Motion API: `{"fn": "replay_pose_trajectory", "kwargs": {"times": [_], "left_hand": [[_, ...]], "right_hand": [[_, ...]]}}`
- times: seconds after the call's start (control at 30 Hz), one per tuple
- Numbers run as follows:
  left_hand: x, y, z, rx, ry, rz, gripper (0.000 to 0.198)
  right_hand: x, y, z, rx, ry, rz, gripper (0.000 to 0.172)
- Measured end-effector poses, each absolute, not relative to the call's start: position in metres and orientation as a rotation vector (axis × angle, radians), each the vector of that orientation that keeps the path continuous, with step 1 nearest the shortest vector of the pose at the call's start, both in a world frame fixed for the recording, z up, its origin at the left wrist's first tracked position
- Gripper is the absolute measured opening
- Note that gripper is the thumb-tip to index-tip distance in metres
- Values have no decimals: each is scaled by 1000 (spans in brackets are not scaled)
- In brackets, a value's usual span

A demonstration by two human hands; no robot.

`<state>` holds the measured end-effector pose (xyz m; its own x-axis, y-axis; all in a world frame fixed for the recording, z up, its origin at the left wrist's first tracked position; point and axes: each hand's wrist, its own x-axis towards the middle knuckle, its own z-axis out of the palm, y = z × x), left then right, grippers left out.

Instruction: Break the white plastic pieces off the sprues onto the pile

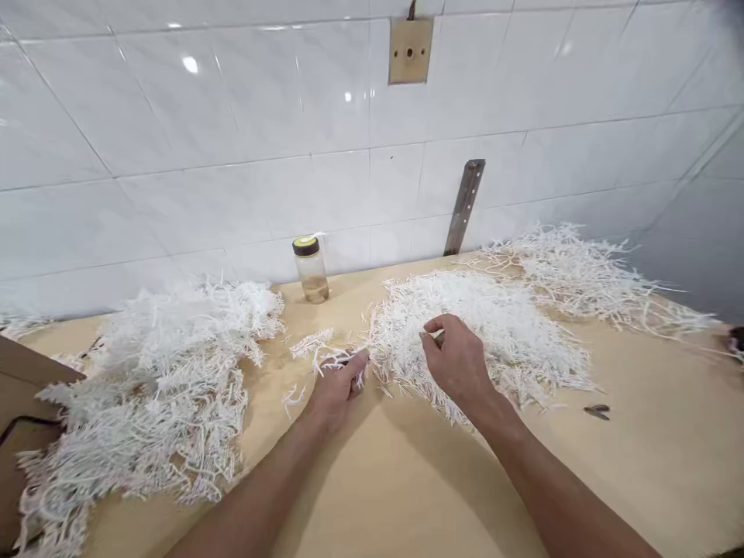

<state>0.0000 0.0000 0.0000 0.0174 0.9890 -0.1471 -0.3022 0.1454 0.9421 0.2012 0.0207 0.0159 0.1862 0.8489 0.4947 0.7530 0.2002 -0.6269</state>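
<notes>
My left hand [335, 391] is closed round a few white branched sprigs [332, 358], whose tips stick out past the thumb and fingers. To its right, my right hand [459, 358] hovers over the near side of a heap of short white twig-like pieces [482, 306]. Thumb and forefinger are pinched together there; whatever may be between them is too small to make out. Loose sprigs [312, 343] lie just beyond my left hand, and another small sprig [294, 397] rests to its left on the tan tabletop [372, 496].
A large pile of white branched sprigs [174, 387] covers the left side, beside a cardboard box [29, 380]. Longer white strands [593, 279] lie back right. A lidded jar [312, 271] and a perforated metal strip [465, 205] stand by the tiled wall. Small snips [597, 411] lie right.
</notes>
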Motion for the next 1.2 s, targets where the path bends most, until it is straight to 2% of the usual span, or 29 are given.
{"fn": "replay_pose_trajectory", "kwargs": {"times": [0.23,0.57,0.77,1.03,1.2], "left_hand": [[5,-1,8,773,1068,1228,49],[13,-4,8,847,1047,1237,47],[16,-5,2,945,1119,1268,43],[15,-6,2,1035,1193,1252,41],[16,-8,3,1110,1257,1275,36]], "right_hand": [[176,4,20,-1280,-1745,408,22],[161,-3,7,-1312,-1570,1069,25],[157,-2,5,-1323,-1495,1126,26],[156,-1,7,-1346,-1532,1011,22],[155,-1,6,-1400,-1479,1094,22]]}}
